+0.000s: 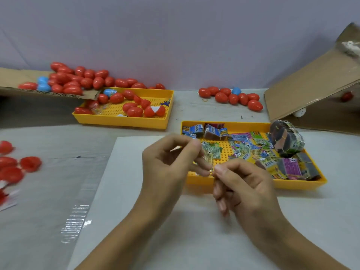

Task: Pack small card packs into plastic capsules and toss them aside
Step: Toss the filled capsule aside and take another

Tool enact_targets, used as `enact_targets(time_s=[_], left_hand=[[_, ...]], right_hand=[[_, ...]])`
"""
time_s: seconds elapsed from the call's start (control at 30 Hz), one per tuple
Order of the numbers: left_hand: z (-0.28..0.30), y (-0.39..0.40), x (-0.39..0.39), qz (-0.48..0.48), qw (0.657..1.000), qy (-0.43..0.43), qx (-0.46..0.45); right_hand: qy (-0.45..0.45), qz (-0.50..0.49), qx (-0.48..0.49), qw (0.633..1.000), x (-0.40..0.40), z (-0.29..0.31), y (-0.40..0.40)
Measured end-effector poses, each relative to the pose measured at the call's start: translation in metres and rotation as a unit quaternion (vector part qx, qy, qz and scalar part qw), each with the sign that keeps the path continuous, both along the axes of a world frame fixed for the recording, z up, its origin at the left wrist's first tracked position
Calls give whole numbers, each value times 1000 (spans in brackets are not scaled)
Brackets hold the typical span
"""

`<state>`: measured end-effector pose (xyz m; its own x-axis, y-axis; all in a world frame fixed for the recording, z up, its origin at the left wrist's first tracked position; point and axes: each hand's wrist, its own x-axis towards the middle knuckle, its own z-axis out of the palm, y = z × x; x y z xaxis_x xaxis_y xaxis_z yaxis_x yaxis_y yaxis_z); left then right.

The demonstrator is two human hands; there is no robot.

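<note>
Two yellow trays [194, 182], capsules [134, 112] and card packs [245, 151] inside; both hands [194, 168] pinching one pack [211, 153].

Packing workbench: capsule heaps [81, 80], trays [120, 119], cartons [311, 86]

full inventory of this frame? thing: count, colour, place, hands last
card pack: one, green print, pinched between both hands over the near tray's left end
near tray: one, yellow, right of centre, holding many loose multicoloured packs and banded bundles
far tray: one, yellow, centre-left, holding red capsules, some in halves, and one blue
capsule pile: many red, a few blue, on cardboard at far left
capsule cluster: about nine red, one blue, far centre-right on the table
capsule halves: several, red, left edge
cardboard flap: one, brown, tilted at far right
white sheet: one, under the hands
left hand: pinches the pack's upper part
right hand: pinches its lower edge
</note>
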<state>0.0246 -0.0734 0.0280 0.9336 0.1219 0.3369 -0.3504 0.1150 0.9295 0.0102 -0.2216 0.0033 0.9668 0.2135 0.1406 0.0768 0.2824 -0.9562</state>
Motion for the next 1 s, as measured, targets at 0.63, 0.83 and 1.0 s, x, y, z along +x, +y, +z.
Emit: enact_targets(time_s=[0.63, 0.83, 1.0], left_hand=[[-17, -45, 293, 114, 810, 63, 571], [-16, -44, 280, 142, 836, 14, 530], [17, -34, 222, 107, 878, -89, 457]], right_hand=[[51, 39, -33, 997, 6, 1, 1], [51, 42, -35, 997, 7, 3, 1], [40, 51, -33, 997, 9, 3, 1]])
